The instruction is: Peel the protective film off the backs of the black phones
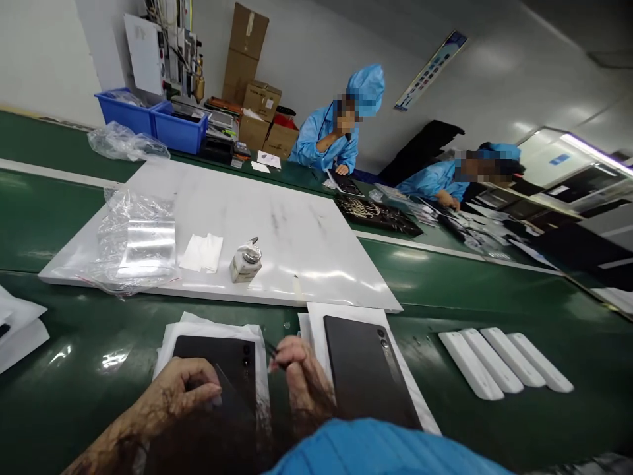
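Observation:
My left hand rests with curled fingers on a dark tablet that lies on white foam sheets on the green table. A thin film seems to lift from the tablet under that hand. My right hand pinches a small dark tool near the tablet's camera corner. A second dark tablet lies to the right on its own white sheet, untouched.
A white board beyond holds a clear plastic bag, a folded wipe and a small dispenser bottle. Several white strips lie at right. Two workers in blue sit across the table; blue bins and cardboard boxes stand behind.

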Demonstrator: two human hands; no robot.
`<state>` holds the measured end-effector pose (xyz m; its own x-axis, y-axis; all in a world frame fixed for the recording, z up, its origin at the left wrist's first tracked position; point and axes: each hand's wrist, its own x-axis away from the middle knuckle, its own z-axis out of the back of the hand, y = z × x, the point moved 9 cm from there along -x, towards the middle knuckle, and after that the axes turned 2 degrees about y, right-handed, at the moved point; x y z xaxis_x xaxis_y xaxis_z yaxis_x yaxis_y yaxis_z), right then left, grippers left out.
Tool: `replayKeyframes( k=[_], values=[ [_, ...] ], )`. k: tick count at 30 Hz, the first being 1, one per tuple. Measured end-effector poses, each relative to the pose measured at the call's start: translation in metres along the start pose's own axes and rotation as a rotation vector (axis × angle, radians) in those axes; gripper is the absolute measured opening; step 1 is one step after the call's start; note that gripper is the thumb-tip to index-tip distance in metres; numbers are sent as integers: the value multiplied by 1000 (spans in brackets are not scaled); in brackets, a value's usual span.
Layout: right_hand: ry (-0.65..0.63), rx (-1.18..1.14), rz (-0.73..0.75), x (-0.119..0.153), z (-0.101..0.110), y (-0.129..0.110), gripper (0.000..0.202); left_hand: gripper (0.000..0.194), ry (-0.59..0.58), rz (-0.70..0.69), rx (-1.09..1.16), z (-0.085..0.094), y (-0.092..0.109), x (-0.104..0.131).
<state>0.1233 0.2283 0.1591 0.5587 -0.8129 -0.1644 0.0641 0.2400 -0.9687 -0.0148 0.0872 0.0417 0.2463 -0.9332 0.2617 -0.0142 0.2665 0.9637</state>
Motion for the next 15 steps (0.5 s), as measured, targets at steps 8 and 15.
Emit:
replayKeyframes(
  k=[8, 15],
  values=[
    [-114, -178, -223, 48, 11, 52, 10, 40, 24, 67, 9, 7, -4, -1],
    [-144, -139, -286, 51, 7, 58, 17, 37, 53, 42, -32, 10, 1, 3]
  ],
)
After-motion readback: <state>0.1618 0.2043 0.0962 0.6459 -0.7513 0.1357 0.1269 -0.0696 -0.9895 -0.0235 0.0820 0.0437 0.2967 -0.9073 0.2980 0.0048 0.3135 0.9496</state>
